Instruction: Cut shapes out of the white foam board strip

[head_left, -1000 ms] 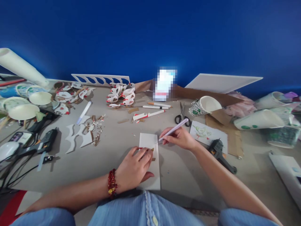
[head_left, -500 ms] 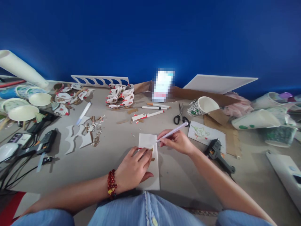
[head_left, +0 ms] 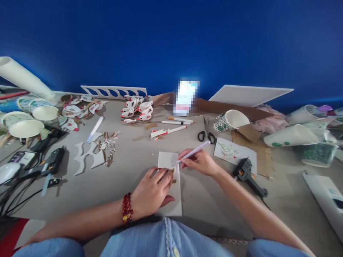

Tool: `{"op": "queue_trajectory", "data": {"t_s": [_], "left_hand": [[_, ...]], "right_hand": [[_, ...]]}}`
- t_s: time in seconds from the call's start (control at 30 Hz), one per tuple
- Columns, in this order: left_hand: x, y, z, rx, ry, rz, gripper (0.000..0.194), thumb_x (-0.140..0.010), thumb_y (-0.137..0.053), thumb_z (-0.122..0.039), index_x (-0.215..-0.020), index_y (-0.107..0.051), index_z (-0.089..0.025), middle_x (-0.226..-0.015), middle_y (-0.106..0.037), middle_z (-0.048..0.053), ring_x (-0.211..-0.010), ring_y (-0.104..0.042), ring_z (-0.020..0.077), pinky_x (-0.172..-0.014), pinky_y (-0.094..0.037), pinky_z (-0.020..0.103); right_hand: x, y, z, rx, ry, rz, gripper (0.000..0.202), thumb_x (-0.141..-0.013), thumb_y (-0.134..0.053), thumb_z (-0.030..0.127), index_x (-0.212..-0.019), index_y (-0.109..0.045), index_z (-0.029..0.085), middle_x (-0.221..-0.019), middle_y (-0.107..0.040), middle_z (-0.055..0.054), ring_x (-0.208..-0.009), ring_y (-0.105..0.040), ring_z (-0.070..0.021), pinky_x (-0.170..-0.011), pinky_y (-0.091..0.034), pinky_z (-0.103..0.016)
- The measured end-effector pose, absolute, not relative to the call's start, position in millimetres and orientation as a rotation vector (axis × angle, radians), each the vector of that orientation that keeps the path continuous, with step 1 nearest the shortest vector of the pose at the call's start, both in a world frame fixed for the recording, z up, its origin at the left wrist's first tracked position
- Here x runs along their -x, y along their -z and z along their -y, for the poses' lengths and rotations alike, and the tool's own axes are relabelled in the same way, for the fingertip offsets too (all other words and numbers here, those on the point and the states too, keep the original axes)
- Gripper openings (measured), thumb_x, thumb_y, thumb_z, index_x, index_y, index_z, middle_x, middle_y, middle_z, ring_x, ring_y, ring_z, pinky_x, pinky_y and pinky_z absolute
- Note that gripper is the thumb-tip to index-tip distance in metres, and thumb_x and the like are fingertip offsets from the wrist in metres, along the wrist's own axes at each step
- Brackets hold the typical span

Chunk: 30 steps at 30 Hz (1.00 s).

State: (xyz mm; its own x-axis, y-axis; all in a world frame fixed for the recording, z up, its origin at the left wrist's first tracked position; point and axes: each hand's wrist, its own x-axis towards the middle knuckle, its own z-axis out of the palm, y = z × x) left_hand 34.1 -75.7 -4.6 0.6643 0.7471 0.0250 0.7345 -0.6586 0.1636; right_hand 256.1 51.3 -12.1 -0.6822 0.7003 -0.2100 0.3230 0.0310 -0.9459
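Right hand (head_left: 199, 162) pinches pen (head_left: 197, 149) near white board's (head_left: 168, 157) right edge, tabletop (head_left: 206, 203) rightward to glue gun (head_left: 251, 179); left hand (head_left: 152, 191) spread over board.

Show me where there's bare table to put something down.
One bare patch lies between the jagged white scrap and the left hand; another between the white strip and the right forearm. The far left is crowded with cups and a glue gun.

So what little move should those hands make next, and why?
I'd suggest a short, careful stroke with the pale pen-like tool. The right hand holds its tip at the white board, close to the left hand, which lies spread over the board and could steady it.
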Motion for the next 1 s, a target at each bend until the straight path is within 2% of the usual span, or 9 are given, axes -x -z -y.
{"op": "queue_trajectory", "data": {"t_s": [0.23, 0.4, 0.53, 0.6, 0.7, 0.83, 1.0], "left_hand": [[-34.0, 5.6, 75.4, -2.728, -0.140, -1.228, 0.056, -0.097, -0.047, -0.053, -0.130, -0.056, -0.008, -0.139, -0.053, 0.014, -0.125, -0.042, 0.0279, -0.103, -0.033, 0.045], [-33.4, 6.8, 74.4, -2.720, -0.149, -1.224, 0.056, -0.097, -0.046, -0.051, -0.131, -0.054, -0.008, -0.138, -0.054, 0.015, -0.125, -0.044, 0.0282, -0.103, -0.033, 0.045], [-28.3, 3.3, 67.3, -2.692, -0.196, -1.200, 0.043, -0.098, -0.047, -0.030, -0.137, -0.047, -0.011, -0.129, -0.061, 0.013, -0.120, -0.052, 0.0245, -0.103, -0.035, 0.043], [-22.8, 0.2, 61.0, -2.656, -0.253, -1.162, 0.048, -0.095, -0.047, -0.016, -0.142, -0.040, -0.013, -0.121, -0.066, 0.011, -0.114, -0.057, 0.0214, -0.102, -0.037, 0.041], [-13.0, -4.1, 49.0, -2.560, -0.356, -1.110, 0.062, -0.089, -0.045, -0.005, -0.148, -0.028, -0.016, -0.111, -0.070, 0.007, -0.102, -0.063, 0.0181, -0.099, -0.042, 0.038], [-3.3, -9.6, 29.8, -2.457, -0.365, -1.017, 0.069, -0.085, -0.041, 0.000, -0.148, -0.024, -0.020, -0.114, -0.073, 0.003, -0.097, -0.065, 0.0172, -0.094, -0.044, 0.034], [-0.4, -22.4, 8.9, -2.377, -0.189, -0.940, 0.067, -0.084, -0.041, -0.003, -0.148, -0.031, -0.018, -0.111, -0.075, 0.001, -0.095, -0.066, 0.0197, -0.087, -0.046, 0.031]], "right_hand": [[-261.9, 12.8, -59.8, 1.063, -1.701, 1.974, 0.034, -0.088, -0.063, 0.045, -0.096, -0.069, 0.012, -0.072, -0.074, -0.008, -0.065, -0.069, -0.0169, -0.055, -0.054, -0.023], [-270.7, -5.6, -62.3, 1.115, -1.570, 1.914, 0.030, -0.086, -0.066, 0.043, -0.089, -0.071, 0.014, -0.068, -0.072, -0.006, -0.062, -0.067, -0.0172, -0.055, -0.054, -0.026], [-276.7, -12.9, -47.7, 1.102, -1.402, 1.683, 0.028, -0.086, -0.066, 0.044, -0.088, -0.070, 0.016, -0.065, -0.068, -0.004, -0.058, -0.064, -0.0168, -0.056, -0.054, -0.029], [-277.4, -11.7, -34.7, 1.112, -1.358, 1.601, 0.026, -0.086, -0.067, 0.043, -0.093, -0.068, 0.018, -0.062, -0.066, -0.002, -0.055, -0.063, -0.0167, -0.054, -0.053, -0.029], [-275.2, -9.1, -10.9, 1.118, -1.318, 1.554, 0.018, -0.086, -0.069, 0.037, -0.088, -0.062, 0.021, -0.060, -0.063, 0.000, -0.052, -0.063, -0.0157, -0.051, -0.051, -0.027], [-265.8, -11.1, 20.7, 1.151, -1.231, 1.710, 0.018, -0.090, -0.063, 0.037, -0.083, -0.059, 0.021, -0.061, -0.062, 0.000, -0.051, -0.060, -0.0157, -0.050, -0.048, -0.028], [-243.9, -12.8, 44.5, 1.035, -1.115, 1.998, 0.014, -0.096, -0.049, 0.032, -0.096, -0.060, 0.024, -0.071, -0.068, -0.003, -0.063, -0.065, -0.0184, -0.063, -0.051, -0.030]]}}
